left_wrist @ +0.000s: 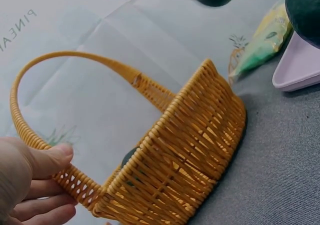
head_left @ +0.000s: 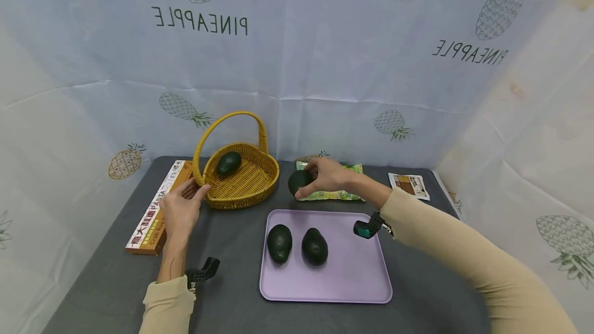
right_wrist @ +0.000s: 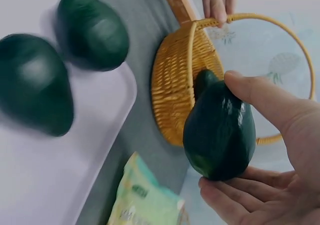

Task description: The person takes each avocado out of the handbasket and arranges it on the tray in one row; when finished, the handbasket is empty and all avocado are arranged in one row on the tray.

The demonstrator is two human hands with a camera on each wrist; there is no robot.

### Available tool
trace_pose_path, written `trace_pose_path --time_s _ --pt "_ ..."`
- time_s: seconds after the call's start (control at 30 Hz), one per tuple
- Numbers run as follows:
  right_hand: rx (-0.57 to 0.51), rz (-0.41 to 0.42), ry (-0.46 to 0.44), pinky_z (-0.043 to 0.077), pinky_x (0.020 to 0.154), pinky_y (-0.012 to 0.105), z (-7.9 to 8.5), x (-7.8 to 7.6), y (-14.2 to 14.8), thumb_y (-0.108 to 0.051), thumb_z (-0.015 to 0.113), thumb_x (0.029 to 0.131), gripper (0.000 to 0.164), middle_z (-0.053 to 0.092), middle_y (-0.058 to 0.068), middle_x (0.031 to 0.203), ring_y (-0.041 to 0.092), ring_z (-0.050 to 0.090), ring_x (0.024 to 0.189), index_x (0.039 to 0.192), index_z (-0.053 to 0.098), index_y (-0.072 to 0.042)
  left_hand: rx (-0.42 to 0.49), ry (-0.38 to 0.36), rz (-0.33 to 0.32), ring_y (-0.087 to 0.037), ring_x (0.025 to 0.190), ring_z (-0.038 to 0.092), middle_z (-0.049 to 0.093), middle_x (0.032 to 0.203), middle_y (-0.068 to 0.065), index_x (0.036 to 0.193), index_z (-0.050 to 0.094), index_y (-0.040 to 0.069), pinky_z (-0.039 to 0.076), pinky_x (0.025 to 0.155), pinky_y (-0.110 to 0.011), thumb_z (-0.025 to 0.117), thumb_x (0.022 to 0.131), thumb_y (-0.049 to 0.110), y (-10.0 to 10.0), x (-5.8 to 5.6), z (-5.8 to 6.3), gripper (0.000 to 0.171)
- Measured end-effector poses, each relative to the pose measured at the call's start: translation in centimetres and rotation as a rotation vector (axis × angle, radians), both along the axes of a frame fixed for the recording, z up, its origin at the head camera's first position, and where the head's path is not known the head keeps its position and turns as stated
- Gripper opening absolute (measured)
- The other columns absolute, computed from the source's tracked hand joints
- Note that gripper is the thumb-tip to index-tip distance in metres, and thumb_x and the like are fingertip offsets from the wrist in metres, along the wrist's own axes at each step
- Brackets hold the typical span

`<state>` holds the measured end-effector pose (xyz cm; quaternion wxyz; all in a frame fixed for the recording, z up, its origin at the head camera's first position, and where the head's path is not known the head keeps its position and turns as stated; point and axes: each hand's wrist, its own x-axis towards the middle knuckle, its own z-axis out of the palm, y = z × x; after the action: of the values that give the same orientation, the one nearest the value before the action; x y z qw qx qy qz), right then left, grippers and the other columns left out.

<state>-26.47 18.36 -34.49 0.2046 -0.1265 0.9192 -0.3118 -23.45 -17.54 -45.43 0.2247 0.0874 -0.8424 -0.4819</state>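
Note:
My left hand [head_left: 180, 209] grips the lower left end of the handle on a yellow woven basket [head_left: 243, 201]; in the left wrist view the thumb and fingers [left_wrist: 42, 205] lie to either side of that handle [left_wrist: 75, 184]. Inside the basket lies one dark green avocado [head_left: 229, 164]. To the right of it, my right hand [head_left: 330, 175] holds another avocado [right_wrist: 220, 132] in the air, thumb on one side and fingers on the other. Two more avocados [head_left: 279, 244] rest side by side on the left half of a lilac tray [head_left: 355, 256].
Behind the right hand lies a green and yellow packet [head_left: 331, 196]. A pasta box [head_left: 160, 207] stretches along the table's left side, close to the left hand. At the back right is a small white and brown sachet [head_left: 410, 186]. Pineapple-print cloth [head_left: 325, 66] hangs behind the table.

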Motion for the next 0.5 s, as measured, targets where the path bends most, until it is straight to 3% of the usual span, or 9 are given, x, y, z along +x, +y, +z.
trace_pose_path --time_s 0.27,0.5 --pt "-0.026 0.098 0.026 0.058 0.104 0.044 -1.4 2.8 4.7 -0.037 0.092 0.078 0.082 0.067 0.014 0.131 0.029 0.066 0.121 0.141 0.056 0.0 -0.012 0.005 0.004 -0.042 0.114 0.072 0.071 0.127 -0.027 0.138 0.066 -0.002 0.061 0.092 -0.053 0.078 0.097 0.024 0.0 -0.1 -0.1 0.051" --pt "-0.014 0.176 -0.029 0.058 0.103 0.049 -4.0 5.5 7.7 -0.029 0.093 0.076 0.08 0.07 0.012 0.12 0.024 0.069 0.112 0.137 0.054 0.006 -0.022 0.011 0.006 -0.042 0.113 0.073 0.071 0.126 -0.028 0.138 0.066 -0.002 0.061 0.091 -0.054 0.078 0.097 0.026 0.1 0.0 0.0 0.051"
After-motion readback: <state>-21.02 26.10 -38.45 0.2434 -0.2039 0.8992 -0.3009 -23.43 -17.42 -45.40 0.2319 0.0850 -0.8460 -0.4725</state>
